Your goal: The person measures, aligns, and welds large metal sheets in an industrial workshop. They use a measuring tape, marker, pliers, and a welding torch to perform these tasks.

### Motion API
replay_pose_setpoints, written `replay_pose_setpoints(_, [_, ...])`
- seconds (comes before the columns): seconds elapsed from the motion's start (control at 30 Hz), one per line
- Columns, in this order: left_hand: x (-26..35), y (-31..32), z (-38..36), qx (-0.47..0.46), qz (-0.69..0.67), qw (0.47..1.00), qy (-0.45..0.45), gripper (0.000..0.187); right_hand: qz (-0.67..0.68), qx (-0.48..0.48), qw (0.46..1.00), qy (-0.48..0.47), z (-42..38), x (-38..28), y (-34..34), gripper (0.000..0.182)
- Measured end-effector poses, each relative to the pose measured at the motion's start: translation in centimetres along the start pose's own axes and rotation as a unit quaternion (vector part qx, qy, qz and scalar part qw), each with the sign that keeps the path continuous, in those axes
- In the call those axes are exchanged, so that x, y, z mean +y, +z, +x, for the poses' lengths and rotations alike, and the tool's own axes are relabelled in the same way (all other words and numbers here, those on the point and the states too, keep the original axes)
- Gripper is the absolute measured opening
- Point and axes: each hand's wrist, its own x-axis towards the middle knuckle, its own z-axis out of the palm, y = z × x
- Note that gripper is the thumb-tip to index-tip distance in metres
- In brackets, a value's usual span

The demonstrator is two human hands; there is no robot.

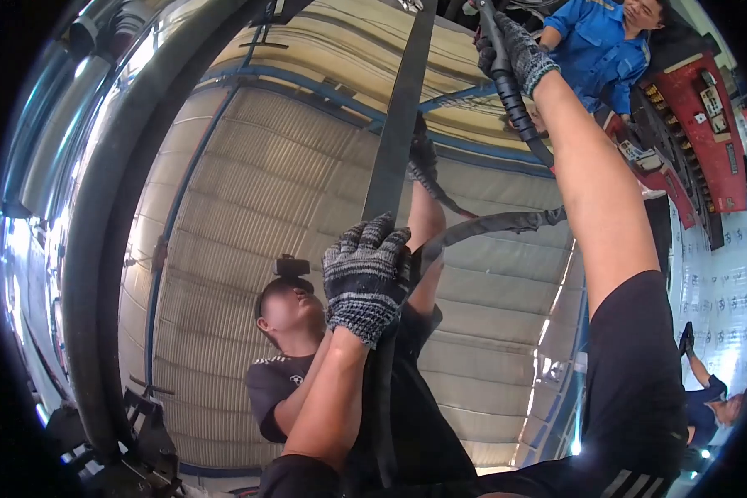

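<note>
A long dark flat strip [402,124] runs from the top centre down across a glossy reflective surface [249,183]. On this strip lies my left hand [367,270], in a grey and black knit glove, palm down with the fingers slightly apart; its thumb is hidden. At the upper right my right hand [519,54], gloved alike, is closed round the handle of a black tool [498,66]. A ribbed sleeve and a black hose [498,226] lead from the tool and curve back toward the strip.
A person in blue [602,41] is at the top right, near red panels [705,124] with tools. Another person [707,407] shows at the lower right. The surface mirrors a person and the roof. A thick black curved edge [100,207] runs down the left.
</note>
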Motion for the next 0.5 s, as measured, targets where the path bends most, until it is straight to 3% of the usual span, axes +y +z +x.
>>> replay_pose_setpoints(0.07, [-1.1, 0.5, -0.6, -0.007, 0.019, 1.000, 0.016, 0.032, 0.051, -0.032, 0.998, -0.004, -0.1, 1.9, 0.3, 0.052])
replay_pose_setpoints(0.1, [-0.7, 0.1, -0.5, -0.013, 0.018, 1.000, 0.016, 0.034, 0.047, -0.222, 0.974, -0.017, -0.7, 1.8, 1.1, 0.050])
replay_pose_setpoints(0.13, [-0.4, -0.2, -0.6, -0.014, 0.026, 0.999, 0.019, 0.034, 0.043, -0.403, 0.914, -0.032, -1.5, 1.9, 1.8, 0.051])
replay_pose_setpoints(0.2, [-0.1, -0.3, -0.8, -0.010, 0.033, 0.999, 0.021, 0.037, 0.042, -0.379, 0.922, -0.072, -4.5, 2.6, 2.4, 0.047])
replay_pose_setpoints(0.27, [0.0, 0.0, -1.4, -0.020, 0.032, 0.999, 0.020, 0.040, 0.186, -0.140, 0.971, 0.051, -5.6, 2.9, 1.2, 0.045])
replay_pose_setpoints(0.33, [0.1, 0.3, -1.6, -0.016, 0.031, 0.999, 0.006, 0.041, 0.164, -0.178, 0.968, 0.061, -5.7, 2.0, 0.0, 0.046])
replay_pose_setpoints(0.4, [0.3, -0.1, -1.4, -0.018, 0.038, 0.999, -0.001, 0.041, 0.206, -0.281, 0.931, 0.105, -2.9, 1.8, -2.8, 0.046])
replay_pose_setpoints(0.43, [0.1, 0.0, -1.1, -0.013, 0.029, 0.999, 0.000, 0.040, 0.130, -0.280, 0.946, 0.103, -2.4, 0.9, -3.2, 0.046])
replay_pose_setpoints(0.47, [-0.2, 0.0, -1.4, -0.016, 0.021, 1.000, 0.000, 0.039, 0.186, -0.287, 0.939, 0.047, -3.0, 1.5, -2.0, 0.048])
replay_pose_setpoints(0.5, [-0.8, 0.3, -1.4, -0.026, 0.020, 0.999, -0.001, 0.039, 0.207, -0.271, 0.938, 0.057, -2.7, 2.6, -1.8, 0.050])
